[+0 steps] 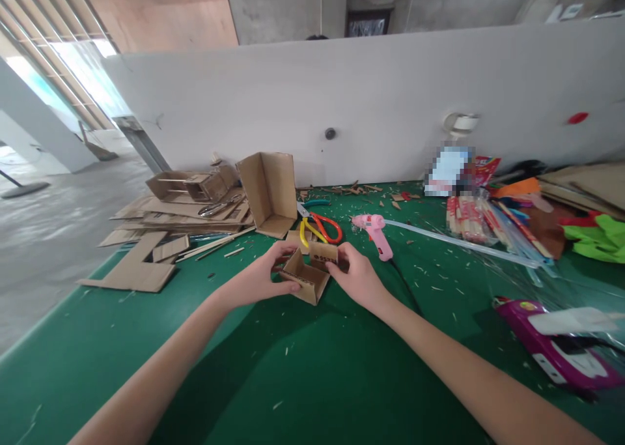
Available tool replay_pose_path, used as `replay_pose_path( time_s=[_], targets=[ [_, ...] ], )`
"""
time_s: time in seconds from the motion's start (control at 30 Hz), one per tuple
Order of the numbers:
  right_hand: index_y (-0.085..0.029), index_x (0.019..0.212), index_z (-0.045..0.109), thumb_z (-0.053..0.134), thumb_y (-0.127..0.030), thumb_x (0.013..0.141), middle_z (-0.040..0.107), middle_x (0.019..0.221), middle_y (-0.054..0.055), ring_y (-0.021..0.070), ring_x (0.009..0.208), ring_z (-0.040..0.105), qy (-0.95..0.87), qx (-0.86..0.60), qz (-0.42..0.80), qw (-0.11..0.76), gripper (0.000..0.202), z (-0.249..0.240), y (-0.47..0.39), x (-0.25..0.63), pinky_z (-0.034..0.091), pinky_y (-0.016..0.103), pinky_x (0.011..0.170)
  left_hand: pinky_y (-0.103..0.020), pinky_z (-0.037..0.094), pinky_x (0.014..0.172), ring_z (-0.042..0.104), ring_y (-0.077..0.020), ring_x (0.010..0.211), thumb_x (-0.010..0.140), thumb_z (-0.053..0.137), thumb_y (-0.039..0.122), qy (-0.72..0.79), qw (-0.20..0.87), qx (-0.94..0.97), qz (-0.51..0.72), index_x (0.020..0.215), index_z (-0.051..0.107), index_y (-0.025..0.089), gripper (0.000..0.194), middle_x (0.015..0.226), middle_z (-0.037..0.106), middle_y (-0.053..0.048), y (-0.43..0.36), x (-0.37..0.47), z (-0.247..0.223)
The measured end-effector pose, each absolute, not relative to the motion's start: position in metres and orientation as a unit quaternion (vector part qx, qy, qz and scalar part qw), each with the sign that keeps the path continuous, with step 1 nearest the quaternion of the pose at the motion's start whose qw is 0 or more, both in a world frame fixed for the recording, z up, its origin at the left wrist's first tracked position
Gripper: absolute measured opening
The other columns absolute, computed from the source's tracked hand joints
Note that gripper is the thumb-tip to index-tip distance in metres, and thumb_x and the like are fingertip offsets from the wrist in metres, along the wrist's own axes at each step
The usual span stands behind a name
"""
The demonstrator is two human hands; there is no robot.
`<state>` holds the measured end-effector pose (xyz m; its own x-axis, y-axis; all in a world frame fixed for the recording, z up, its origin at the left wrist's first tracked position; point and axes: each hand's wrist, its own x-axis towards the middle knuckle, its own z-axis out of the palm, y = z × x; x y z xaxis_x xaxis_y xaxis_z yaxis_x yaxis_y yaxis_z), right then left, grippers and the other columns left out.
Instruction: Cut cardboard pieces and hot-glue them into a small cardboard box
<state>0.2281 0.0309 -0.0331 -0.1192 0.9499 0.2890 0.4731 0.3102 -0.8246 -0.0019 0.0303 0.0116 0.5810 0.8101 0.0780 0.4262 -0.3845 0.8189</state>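
Observation:
A small folded cardboard box (312, 277) with printed marks on one flap is held between both hands, low over the green table (273, 380). My left hand (263, 277) grips its left side, fingers behind and thumb at the front. On the right, my right hand (357, 274) pinches the printed flap between thumb and fingers. Just behind the box lie scissors with orange handles (328, 229) and a tool with yellow handles (306, 230). A pink glue gun (375, 231) rests to the right, a clear glue stick at its rear.
Stacked cardboard pieces (141, 262) and a larger open cardboard form (271, 194) stand at the left and back. Bundled sticks (469, 220), a purple device (556, 347) and green material (598, 240) lie at the right. A white partition (273, 106) borders the table's back.

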Motion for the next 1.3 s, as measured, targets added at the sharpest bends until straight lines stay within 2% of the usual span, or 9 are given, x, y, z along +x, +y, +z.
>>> replay_pose_path(
  time_s=[0.17,0.3,0.4,0.57,0.83,1.0,1.17,1.3],
  targets=[
    [-0.021,0.082,0.046,0.056,-0.025,0.08,0.056,0.068,-0.002,0.0161,0.061,0.055,-0.731,-0.542,0.192,0.367,0.011,-0.033,0.023,0.224,0.036,0.026,0.054,-0.039,0.045,0.098,0.046,-0.0257,0.127,0.075,0.071,0.026,0.364,0.447,0.768,0.281,0.128,0.034,0.027,0.065,0.132,0.05,-0.01,0.032,-0.002,-0.004],
    [-0.021,0.087,0.049,0.057,-0.024,0.081,0.061,0.075,0.0,0.0156,0.066,0.058,-0.739,-0.523,0.208,0.371,0.01,-0.034,0.026,0.225,0.038,0.025,0.058,-0.042,0.047,0.096,0.05,-0.0271,0.124,0.074,0.072,0.025,0.351,0.483,0.75,0.285,0.134,0.031,0.028,0.073,0.133,0.051,-0.012,0.034,-0.001,-0.011],
    [-0.02,0.089,0.051,0.058,-0.023,0.081,0.063,0.078,0.001,0.016,0.069,0.059,-0.743,-0.527,0.207,0.358,0.011,-0.034,0.029,0.227,0.038,0.025,0.058,-0.045,0.042,0.101,0.047,-0.0281,0.127,0.073,0.073,0.025,0.347,0.483,0.75,0.289,0.139,0.03,0.028,0.079,0.139,0.047,-0.013,0.037,0.0,-0.016],
    [-0.019,0.093,0.054,0.055,-0.024,0.083,0.065,0.077,0.003,0.0181,0.07,0.061,-0.764,-0.529,0.191,0.316,0.011,-0.035,0.03,0.227,0.038,0.025,0.057,-0.045,0.043,0.102,0.05,-0.0285,0.124,0.072,0.074,0.027,0.35,0.498,0.74,0.285,0.137,0.039,0.025,0.074,0.138,0.05,-0.011,0.04,0.0,-0.023],
    [-0.015,0.107,0.056,0.047,-0.025,0.09,0.068,0.091,0.011,0.0221,0.082,0.065,-0.798,-0.531,0.157,0.239,0.022,-0.028,0.028,0.226,0.043,0.028,0.065,-0.043,0.045,0.1,0.051,-0.0276,0.123,0.072,0.074,0.028,0.349,0.502,0.743,0.273,0.14,0.036,0.023,0.077,0.138,0.05,-0.011,0.04,0.002,-0.02],
    [-0.014,0.105,0.055,0.047,-0.024,0.089,0.068,0.087,0.01,0.0212,0.078,0.064,-0.804,-0.53,0.14,0.229,0.021,-0.026,0.024,0.223,0.041,0.027,0.062,-0.043,0.047,0.097,0.053,-0.0274,0.12,0.077,0.068,0.032,0.35,0.521,0.738,0.248,0.14,0.035,0.024,0.072,0.136,0.052,-0.01,0.04,-0.002,-0.015],
    [-0.017,0.087,0.055,0.049,-0.025,0.085,0.066,0.076,0.005,0.0184,0.067,0.061,-0.799,-0.537,0.111,0.245,0.01,-0.029,0.019,0.217,0.036,0.027,0.056,-0.045,0.043,0.102,0.043,-0.03,0.129,0.079,0.064,0.038,0.376,0.454,0.761,0.269,0.143,0.03,0.025,0.073,0.145,0.037,-0.012,0.029,0.001,-0.003],
    [-0.017,0.087,0.055,0.05,-0.025,0.083,0.066,0.075,0.005,0.0187,0.067,0.061,-0.791,-0.55,0.102,0.249,0.01,-0.031,0.019,0.214,0.035,0.027,0.056,-0.048,0.042,0.101,0.049,-0.0291,0.121,0.077,0.066,0.039,0.453,0.34,0.758,0.324,0.139,0.032,0.025,0.072,0.137,0.043,-0.012,0.016,0.014,-0.001]
  ],
)
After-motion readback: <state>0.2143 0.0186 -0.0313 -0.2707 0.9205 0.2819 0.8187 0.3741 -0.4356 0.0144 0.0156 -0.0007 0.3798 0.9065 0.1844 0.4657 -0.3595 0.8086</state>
